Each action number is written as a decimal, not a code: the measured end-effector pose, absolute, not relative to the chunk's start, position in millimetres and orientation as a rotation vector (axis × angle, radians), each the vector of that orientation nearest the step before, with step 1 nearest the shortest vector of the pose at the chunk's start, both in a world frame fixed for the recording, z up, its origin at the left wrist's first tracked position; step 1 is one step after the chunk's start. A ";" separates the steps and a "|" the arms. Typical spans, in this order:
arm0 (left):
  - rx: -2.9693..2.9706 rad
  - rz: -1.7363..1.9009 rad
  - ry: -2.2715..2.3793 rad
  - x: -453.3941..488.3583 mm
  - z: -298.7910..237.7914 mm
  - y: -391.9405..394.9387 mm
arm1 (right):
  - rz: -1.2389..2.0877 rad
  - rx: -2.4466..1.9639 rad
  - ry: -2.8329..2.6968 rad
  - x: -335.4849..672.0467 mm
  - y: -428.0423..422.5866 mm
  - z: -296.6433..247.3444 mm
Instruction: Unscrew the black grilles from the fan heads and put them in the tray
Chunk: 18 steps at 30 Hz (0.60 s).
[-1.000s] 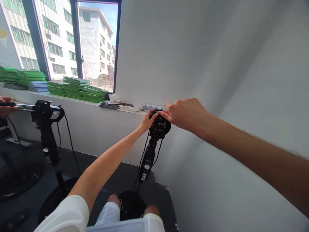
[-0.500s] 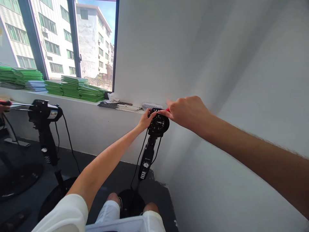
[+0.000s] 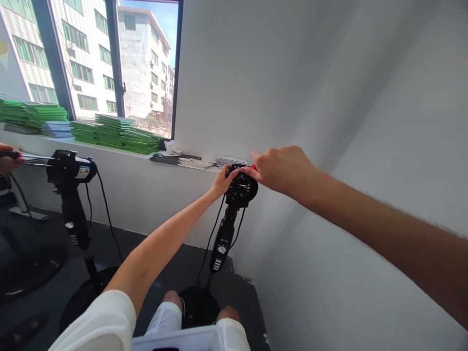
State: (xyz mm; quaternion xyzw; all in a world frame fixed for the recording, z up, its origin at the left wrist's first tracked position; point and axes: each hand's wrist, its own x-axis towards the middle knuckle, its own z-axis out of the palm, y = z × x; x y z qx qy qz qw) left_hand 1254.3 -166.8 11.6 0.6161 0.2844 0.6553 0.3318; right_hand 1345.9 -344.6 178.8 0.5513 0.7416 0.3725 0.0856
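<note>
A black fan motor head sits on top of a black stand column with a dial and buttons, close to the white corner wall. My left hand grips the motor head's left side with its fingers curled round it. My right hand is closed on a red-handled tool, probably a screwdriver, whose tip meets the top of the motor head. A black cable hangs down beside the column to a round base between my knees.
A second fan motor on a stand is at the left, where another person's hand holds a screwdriver to it. Green stacks of booklets and papers lie on the window ledge. White walls close in on the right.
Almost nothing has moved. Both hands stay on the motor head. The view has shifted slightly.
</note>
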 end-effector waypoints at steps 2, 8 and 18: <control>1.613 1.711 0.742 1254.4 11.7 -167.0 | 1.062 1.643 2.252 1344.5 -345.6 178.3; 1.615 1.720 0.740 1253.7 11.5 -166.0 | 1.163 1.658 2.175 1349.5 -345.7 179.8; 1.607 1.730 0.716 1251.8 11.7 -166.2 | 1.153 1.605 2.218 1352.6 -347.8 176.8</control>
